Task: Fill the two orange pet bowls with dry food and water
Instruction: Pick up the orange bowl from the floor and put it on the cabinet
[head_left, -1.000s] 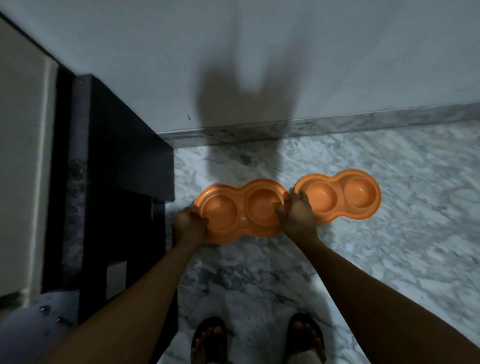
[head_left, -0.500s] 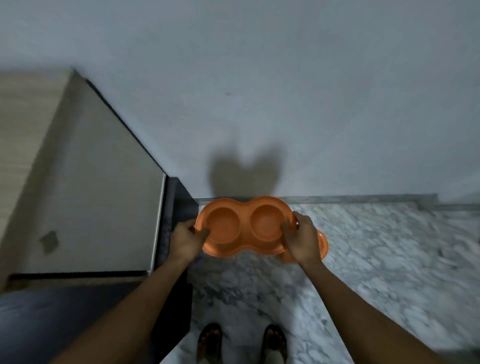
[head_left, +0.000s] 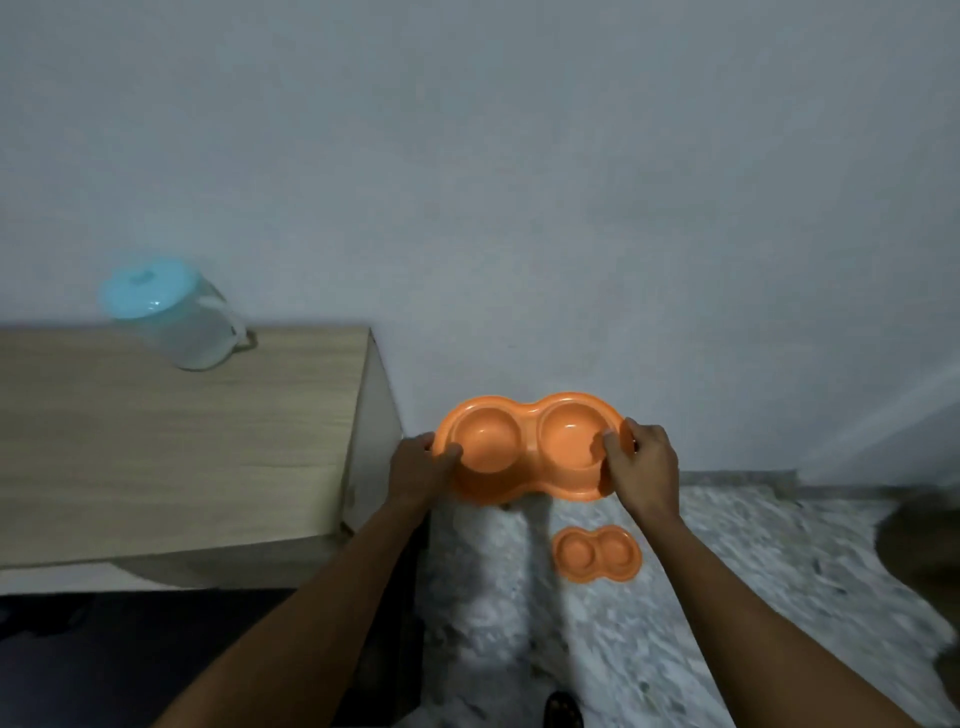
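An orange double pet bowl (head_left: 527, 447) hangs level in the air in front of the wall, both of its wells empty. My left hand (head_left: 418, 467) grips its left end and my right hand (head_left: 641, 467) grips its right end, thumbs over the rim. Far below, a second orange double bowl (head_left: 596, 554) lies on the marble floor, also empty. A clear jug with a pale blue lid (head_left: 171, 312) stands on the wooden counter to the left; its contents cannot be made out.
The wooden counter (head_left: 182, 441) fills the left side, its corner just left of my left hand. A dark surface (head_left: 130, 649) lies below it. A plain wall is straight ahead. One sandalled foot (head_left: 563, 712) shows on the marble floor (head_left: 701, 597).
Both hands have lifted the held bowl from floor level to counter height. The view has risen, showing the counter top and the jug. The other bowl stays on the floor.
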